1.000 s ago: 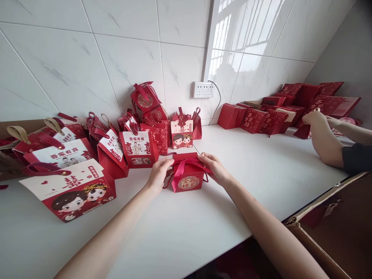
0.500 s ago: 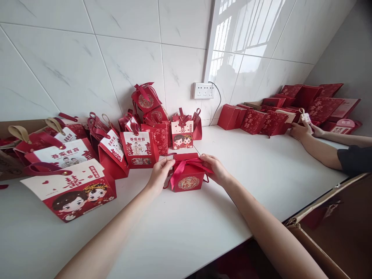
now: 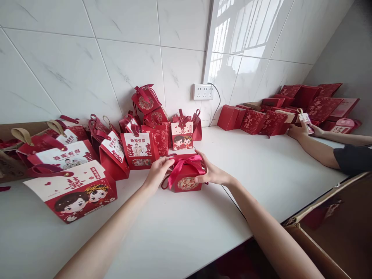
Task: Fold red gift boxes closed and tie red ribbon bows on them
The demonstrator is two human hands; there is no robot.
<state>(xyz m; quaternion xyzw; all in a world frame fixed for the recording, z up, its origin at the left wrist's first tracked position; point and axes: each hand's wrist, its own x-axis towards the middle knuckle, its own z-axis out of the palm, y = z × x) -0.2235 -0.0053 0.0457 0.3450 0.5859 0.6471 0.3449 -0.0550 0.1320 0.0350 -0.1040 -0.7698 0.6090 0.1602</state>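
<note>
A small red gift box (image 3: 188, 185) with a gold round emblem stands upright on the white counter, a bright pink-red ribbon (image 3: 186, 164) tied in a bow across its top. At the box's upper left corner, my left hand (image 3: 157, 172) is closed, thumb and fingers pinching the ribbon's left side. My right hand (image 3: 216, 173) is at the right side, fingers apart, its thumb over the front face by the emblem and the index finger raised near the top edge. Dark red cord loops show at both sides of the box.
Several red and white gift bags (image 3: 84, 193) crowd the left, with more red boxes (image 3: 147, 100) stacked by the wall. To the right, a co-worker's hands (image 3: 299, 131) hold a small tagged item near red boxes (image 3: 252, 121). An open cardboard carton (image 3: 308, 240) stands at the lower right.
My right hand has released the ribbon's right side and spread around the box's right, thumb moving onto the front. The bow sits fuller on top. My left hand stays at the left corner.
</note>
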